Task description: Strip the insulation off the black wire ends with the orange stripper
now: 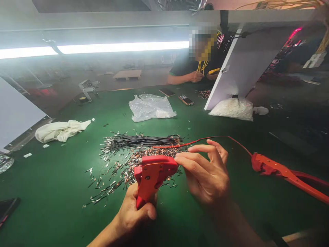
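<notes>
My left hand (pixel 133 209) is wrapped round the handle of a red and orange wire stripper (pixel 151 173), its head raised over the green table. At the right end of that head, my right hand (pixel 207 171) has its forefinger at the jaw, the other fingers bent and fanned. What sits between its thumb and forefinger, if anything, is hidden. Behind the tool lies a bundle of black wires (pixel 144 141) with metal ends at the left. Short black offcuts and copper-coloured bits (pixel 120 176) are strewn around it. A thin red cord (pixel 195 141) crosses behind my right fingers.
Another red-orange hand tool (pixel 277 167) lies at right. Further back are a clear plastic bag (pixel 151 108), two phones, a stuffed white bag (pixel 232 109) and white cloth (pixel 61 131). Across the table, a person (pixel 180 70) holds yellow wires. A white panel (pixel 244 61) slants at right.
</notes>
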Motion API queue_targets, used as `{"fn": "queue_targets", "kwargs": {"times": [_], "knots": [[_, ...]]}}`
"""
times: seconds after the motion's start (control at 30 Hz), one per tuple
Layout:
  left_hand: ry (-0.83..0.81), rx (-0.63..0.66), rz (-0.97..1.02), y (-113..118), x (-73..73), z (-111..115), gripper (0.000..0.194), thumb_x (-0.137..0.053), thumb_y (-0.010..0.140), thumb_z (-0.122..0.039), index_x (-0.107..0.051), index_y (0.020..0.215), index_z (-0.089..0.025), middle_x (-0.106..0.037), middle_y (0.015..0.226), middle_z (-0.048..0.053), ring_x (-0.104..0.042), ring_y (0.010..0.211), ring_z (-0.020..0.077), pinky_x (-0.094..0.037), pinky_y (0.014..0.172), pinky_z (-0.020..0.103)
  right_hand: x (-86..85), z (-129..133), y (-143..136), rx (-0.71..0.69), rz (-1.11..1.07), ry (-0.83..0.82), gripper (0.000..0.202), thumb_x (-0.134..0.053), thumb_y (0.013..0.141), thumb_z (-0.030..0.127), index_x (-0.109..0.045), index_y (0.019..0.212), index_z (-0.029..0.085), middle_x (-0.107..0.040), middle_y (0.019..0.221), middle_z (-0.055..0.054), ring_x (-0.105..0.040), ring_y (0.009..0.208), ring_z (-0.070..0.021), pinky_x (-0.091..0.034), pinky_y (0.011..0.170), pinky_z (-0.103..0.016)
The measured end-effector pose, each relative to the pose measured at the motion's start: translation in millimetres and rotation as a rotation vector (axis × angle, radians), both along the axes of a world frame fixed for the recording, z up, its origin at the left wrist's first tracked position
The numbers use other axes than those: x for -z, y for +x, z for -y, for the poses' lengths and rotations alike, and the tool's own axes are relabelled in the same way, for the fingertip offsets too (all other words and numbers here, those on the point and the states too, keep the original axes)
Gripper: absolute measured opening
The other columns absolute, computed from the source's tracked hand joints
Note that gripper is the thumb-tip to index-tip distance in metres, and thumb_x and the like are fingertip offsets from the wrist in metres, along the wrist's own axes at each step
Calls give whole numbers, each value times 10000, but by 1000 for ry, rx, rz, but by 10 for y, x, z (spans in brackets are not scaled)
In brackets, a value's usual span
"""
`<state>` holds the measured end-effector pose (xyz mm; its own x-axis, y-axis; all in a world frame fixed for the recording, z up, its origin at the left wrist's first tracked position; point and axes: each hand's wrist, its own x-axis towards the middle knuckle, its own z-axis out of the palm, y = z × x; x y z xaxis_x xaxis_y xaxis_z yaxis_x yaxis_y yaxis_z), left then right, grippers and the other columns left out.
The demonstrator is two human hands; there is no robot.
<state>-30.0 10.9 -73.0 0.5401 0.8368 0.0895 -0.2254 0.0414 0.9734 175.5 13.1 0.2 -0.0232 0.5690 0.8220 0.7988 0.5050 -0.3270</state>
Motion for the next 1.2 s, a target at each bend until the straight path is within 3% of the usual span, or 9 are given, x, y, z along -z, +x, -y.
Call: {"fn": "queue_targets", "kwargs": {"times": [0.17,0.3,0.43,0.53,0.7,0.87,1.03,1.2], "knots": [[-21,53,38,35,-78,-17,567,-650,698,-695,-497,618,-155,-378,495,-38,-341,455,68,-239,446,226,7,-26,-24,32,-24,-19,213,-573,839,66,-659,842,261,-753,753,58,-595,819,-207,-300,982,-489],[-89,129,33,63,-135,-41,659,-666,586,-778,-567,681,-134,-461,549,-4,-403,499,93,-279,470,231,9,-22,-37,30,-53,-65,193,-580,851,79,-657,830,255,-712,681,47,-589,802,-204,-332,936,-449],[-103,203,26,65,-158,-60,751,-640,529,-830,-608,761,-116,-535,656,41,-486,587,135,-357,542,250,26,-25,-30,50,-37,-47,211,-584,839,58,-661,859,253,-728,730,49,-601,810,-202,-313,970,-473],[-111,231,40,50,-136,-61,757,-624,532,-839,-596,766,-120,-553,684,53,-515,640,158,-387,589,263,25,-30,-20,77,-13,-19,234,-584,830,40,-664,861,258,-738,733,53,-602,815,-207,-308,974,-482],[-142,215,104,30,-39,-57,861,-633,538,-831,-582,1033,-128,-607,722,60,-548,645,169,-414,609,273,-1,-12,-10,109,7,-18,249,-582,822,22,-672,866,250,-746,756,46,-603,823,-218,-308,971,-508],[-175,203,185,14,41,-58,897,-660,520,-820,-560,1107,-150,-637,745,57,-579,656,175,-424,615,269,-18,24,-32,108,-20,-55,256,-579,821,9,-665,837,250,-741,747,49,-607,812,-220,-320,958,-512],[-175,215,168,31,22,-54,884,-681,506,-807,-572,1082,-145,-630,717,44,-564,633,163,-413,605,261,-12,17,-26,153,18,-25,246,-605,813,9,-676,853,241,-746,768,45,-604,815,-228,-320,951,-531],[-132,213,60,42,-97,-74,793,-642,527,-830,-614,877,-119,-607,713,57,-535,648,160,-392,605,265,7,-1,-10,148,39,-13,234,-588,834,28,-682,865,240,-753,780,37,-599,827,-235,-317,946,-537]]}}
